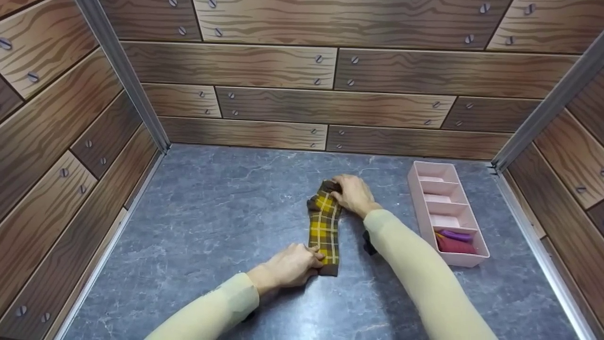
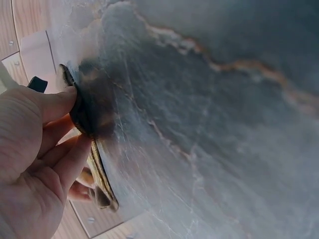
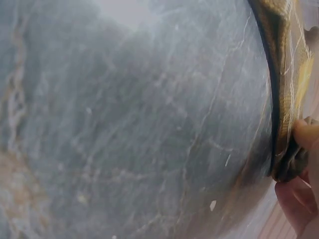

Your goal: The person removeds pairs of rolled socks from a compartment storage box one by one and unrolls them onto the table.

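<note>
A yellow and brown plaid sock lies lengthwise on the grey marbled table, with dark brown at both ends and on a bump at its left edge. At its near end, my left hand pinches the sock's side close to the dark band. In the left wrist view, the thumb and fingers of the left hand close on the dark fabric. My right hand grips the far dark end. From the right wrist, the right hand's thumb and a finger pinch the sock's edge close to the tabletop.
To the right stands a pink divided box with several compartments in a row. Its nearest compartment holds a dark red rolled cloth and a purple item. Wood-patterned walls enclose the table at the back and both sides.
</note>
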Available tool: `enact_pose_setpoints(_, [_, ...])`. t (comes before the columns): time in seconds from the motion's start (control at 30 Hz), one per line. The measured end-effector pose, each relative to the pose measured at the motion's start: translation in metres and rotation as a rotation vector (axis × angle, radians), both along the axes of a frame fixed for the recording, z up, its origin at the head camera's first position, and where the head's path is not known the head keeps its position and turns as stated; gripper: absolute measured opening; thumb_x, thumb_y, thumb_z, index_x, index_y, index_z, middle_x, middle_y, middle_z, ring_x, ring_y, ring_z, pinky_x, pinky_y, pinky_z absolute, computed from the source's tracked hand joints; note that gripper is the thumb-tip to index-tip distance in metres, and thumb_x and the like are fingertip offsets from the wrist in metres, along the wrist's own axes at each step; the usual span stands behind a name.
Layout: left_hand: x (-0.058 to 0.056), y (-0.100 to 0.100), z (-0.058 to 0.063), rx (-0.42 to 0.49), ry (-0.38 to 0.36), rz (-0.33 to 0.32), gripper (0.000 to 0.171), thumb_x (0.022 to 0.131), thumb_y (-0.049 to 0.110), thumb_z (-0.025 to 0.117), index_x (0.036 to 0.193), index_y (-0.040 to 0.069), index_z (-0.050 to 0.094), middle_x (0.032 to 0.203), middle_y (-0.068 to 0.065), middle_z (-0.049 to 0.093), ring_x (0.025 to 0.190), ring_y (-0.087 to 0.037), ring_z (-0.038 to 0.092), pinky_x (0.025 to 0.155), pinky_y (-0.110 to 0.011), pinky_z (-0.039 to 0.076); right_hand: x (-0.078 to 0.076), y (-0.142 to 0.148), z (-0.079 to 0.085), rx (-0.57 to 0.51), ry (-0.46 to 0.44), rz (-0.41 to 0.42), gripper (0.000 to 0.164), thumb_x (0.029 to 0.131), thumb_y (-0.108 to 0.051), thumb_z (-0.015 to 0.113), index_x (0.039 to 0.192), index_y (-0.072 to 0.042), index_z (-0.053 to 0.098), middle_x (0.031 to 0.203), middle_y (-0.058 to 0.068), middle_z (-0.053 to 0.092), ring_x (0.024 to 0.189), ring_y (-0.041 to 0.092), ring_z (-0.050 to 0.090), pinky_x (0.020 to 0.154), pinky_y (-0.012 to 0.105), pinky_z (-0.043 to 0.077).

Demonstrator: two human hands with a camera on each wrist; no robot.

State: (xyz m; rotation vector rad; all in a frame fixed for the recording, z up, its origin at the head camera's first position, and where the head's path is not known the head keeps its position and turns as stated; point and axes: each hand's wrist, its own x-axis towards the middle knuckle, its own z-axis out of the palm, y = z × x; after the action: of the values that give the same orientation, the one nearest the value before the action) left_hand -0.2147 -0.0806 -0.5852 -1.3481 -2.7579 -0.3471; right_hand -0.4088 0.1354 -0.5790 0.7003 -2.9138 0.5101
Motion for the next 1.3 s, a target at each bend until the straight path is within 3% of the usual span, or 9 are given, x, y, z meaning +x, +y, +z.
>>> enact_pose_setpoints(0.13, [0.001, 0.001, 0.001, -0.004, -0.013, -0.004, 0.023, 0.095, 0.016, 0.079, 0.118, 0.017, 0.081, 0.132, -0.009, 0.072, 0.124, -0.029, 0.069, 0.099, -0.034, 0.058, -0.001, 0.002, -0.003, -0.040, -0.006, -0.009, 0.032, 0.097, -0.022, 0.078, 0.124, -0.012, 0.064, 0.117, 0.016, 0.075, 0.106, 0.041, 0.072, 0.092, 0.056, 0.059])
enact_pose_setpoints(0.23, [0.001, 0.000, 0.002, -0.009, -0.002, -0.005, 0.023, 0.095, 0.016, 0.080, 0.117, 0.017, 0.081, 0.132, -0.008, 0.073, 0.120, -0.029, 0.072, 0.096, -0.035, 0.060, -0.001, 0.002, -0.003, -0.012, 0.029, 0.013, 0.023, 0.098, -0.022, 0.078, 0.116, -0.011, 0.068, 0.112, 0.013, 0.076, 0.104, 0.038, 0.072, 0.091, 0.055, 0.059])
enact_pose_setpoints(0.43, [0.003, -0.002, 0.002, -0.033, 0.076, -0.022, 0.020, 0.093, 0.017, 0.080, 0.113, 0.017, 0.083, 0.125, -0.004, 0.077, 0.099, -0.025, 0.079, 0.082, -0.032, 0.065, -0.001, -0.001, -0.003, 0.036, 0.100, 0.072, 0.027, 0.098, -0.018, 0.076, 0.122, -0.005, 0.077, 0.116, 0.014, 0.074, 0.105, 0.038, 0.072, 0.094, 0.055, 0.059])
enact_pose_setpoints(0.67, [0.012, -0.002, 0.001, -0.033, 0.086, -0.041, 0.020, 0.092, 0.020, 0.081, 0.112, 0.019, 0.083, 0.124, -0.004, 0.077, 0.098, -0.026, 0.078, 0.081, -0.033, 0.065, -0.001, -0.002, -0.005, 0.036, 0.127, 0.096, 0.022, 0.100, -0.014, 0.072, 0.118, -0.004, 0.079, 0.111, 0.013, 0.071, 0.101, 0.036, 0.071, 0.091, 0.053, 0.060])
enact_pose_setpoints(0.8, [0.017, -0.001, 0.002, -0.029, 0.108, -0.056, 0.017, 0.091, 0.020, 0.081, 0.107, 0.020, 0.084, 0.117, -0.001, 0.078, 0.089, -0.023, 0.078, 0.077, -0.031, 0.065, -0.001, -0.001, -0.005, 0.002, 0.109, 0.068, 0.022, 0.101, -0.014, 0.069, 0.118, -0.005, 0.079, 0.107, 0.012, 0.071, 0.100, 0.036, 0.071, 0.091, 0.053, 0.060])
enact_pose_setpoints(1.03, [0.033, 0.000, 0.003, -0.039, 0.126, -0.078, 0.014, 0.091, 0.021, 0.079, 0.104, 0.018, 0.083, 0.116, 0.000, 0.078, 0.083, -0.017, 0.077, 0.072, -0.024, 0.064, -0.005, 0.001, -0.005, -0.062, 0.021, -0.018, 0.023, 0.104, -0.019, 0.066, 0.121, -0.007, 0.077, 0.116, 0.015, 0.074, 0.110, 0.038, 0.070, 0.100, 0.056, 0.056])
enact_pose_setpoints(1.3, [0.050, 0.003, 0.007, -0.084, 0.165, -0.092, 0.012, 0.090, 0.031, 0.078, 0.084, 0.021, 0.076, 0.083, 0.012, 0.068, 0.060, -0.006, 0.062, 0.054, -0.016, 0.054, -0.011, 0.004, -0.006, -0.126, -0.050, -0.091, 0.020, 0.099, -0.024, 0.075, 0.112, -0.011, 0.081, 0.108, 0.011, 0.079, 0.104, 0.035, 0.072, 0.095, 0.052, 0.057])
